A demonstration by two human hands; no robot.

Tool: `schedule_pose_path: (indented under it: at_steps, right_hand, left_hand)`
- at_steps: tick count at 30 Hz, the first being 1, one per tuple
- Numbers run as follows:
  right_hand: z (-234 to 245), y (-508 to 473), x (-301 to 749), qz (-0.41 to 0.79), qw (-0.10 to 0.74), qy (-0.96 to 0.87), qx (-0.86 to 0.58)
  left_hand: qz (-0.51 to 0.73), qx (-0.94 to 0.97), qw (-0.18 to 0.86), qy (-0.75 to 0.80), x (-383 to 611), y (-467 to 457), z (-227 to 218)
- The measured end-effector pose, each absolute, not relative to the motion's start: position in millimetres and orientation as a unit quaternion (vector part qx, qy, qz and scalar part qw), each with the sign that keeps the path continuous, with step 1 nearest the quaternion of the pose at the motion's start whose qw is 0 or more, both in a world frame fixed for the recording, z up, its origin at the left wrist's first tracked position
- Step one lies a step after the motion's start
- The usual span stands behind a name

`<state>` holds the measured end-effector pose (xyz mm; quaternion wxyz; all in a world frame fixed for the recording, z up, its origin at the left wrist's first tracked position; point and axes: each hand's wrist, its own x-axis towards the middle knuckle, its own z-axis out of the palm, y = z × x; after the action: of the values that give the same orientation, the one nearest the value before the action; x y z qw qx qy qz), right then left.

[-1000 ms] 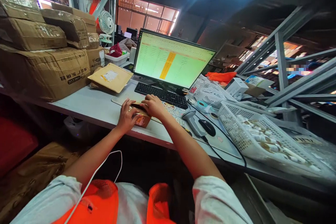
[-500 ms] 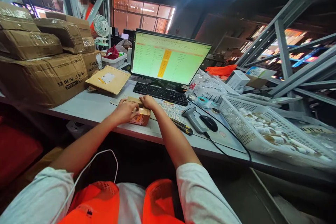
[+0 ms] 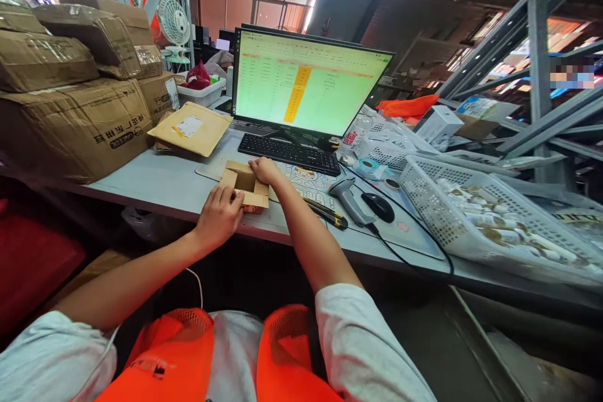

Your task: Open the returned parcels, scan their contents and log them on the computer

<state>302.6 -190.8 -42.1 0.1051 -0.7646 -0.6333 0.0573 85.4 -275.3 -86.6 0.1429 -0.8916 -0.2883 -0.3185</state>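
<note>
Around the open box (image 3: 244, 179), left hand (image 3: 219, 216) grips it at 7 o'clock, right hand (image 3: 265, 171) at 2, fingers half-curled, so I'd work the flaps (image 3: 255, 200) evenly tbh.

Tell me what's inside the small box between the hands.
Bare brown inner walls show inside the small box. Its near flap and the left hand cover the lower part, so anything lying there cannot be seen.
</note>
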Motion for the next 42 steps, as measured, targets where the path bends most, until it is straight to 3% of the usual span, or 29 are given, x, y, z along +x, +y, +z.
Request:
schedule_pose_path:
  at_steps: [4, 8, 13, 18, 29, 35, 37, 42]
  right_hand:
    - [-42, -194, 300, 0.051, 0.115, -0.63, -0.767]
    - [-42, -197, 299, 0.043, 0.128, -0.627, -0.768]
    - [-41, -197, 299, 0.039, 0.132, -0.631, -0.764]
    - [-42, -196, 301, 0.033, 0.132, -0.637, -0.759]
    - [-46, -198, 303, 0.042, 0.175, -0.638, -0.749]
    - [-45, -227, 313, -0.145, 0.377, -0.699, -0.59]
    - [-43, -244, 315, -0.169, 0.338, -0.757, -0.534]
    - [-42, -282, 308, -0.121, 0.117, -0.842, -0.512]
  left_hand:
    - [-0.292, -0.911, 0.137, -0.257, 76, -277, -86]
    - [-0.215, -0.947, 0.068, -0.228, 74, -252, -53]
    - [-0.023, -0.98, -0.086, -0.176, 101, -192, 5]
    - [0.123, -0.97, -0.109, -0.178, 137, -168, 24]
    - [0.12, -0.977, 0.007, -0.177, 139, -165, 19]
    - [-0.038, -0.984, 0.098, -0.143, 106, -164, 18]
    - [-0.06, -0.982, 0.093, -0.156, 89, -164, 13]
    - [-0.154, -0.97, 0.086, -0.166, 56, -179, -15]
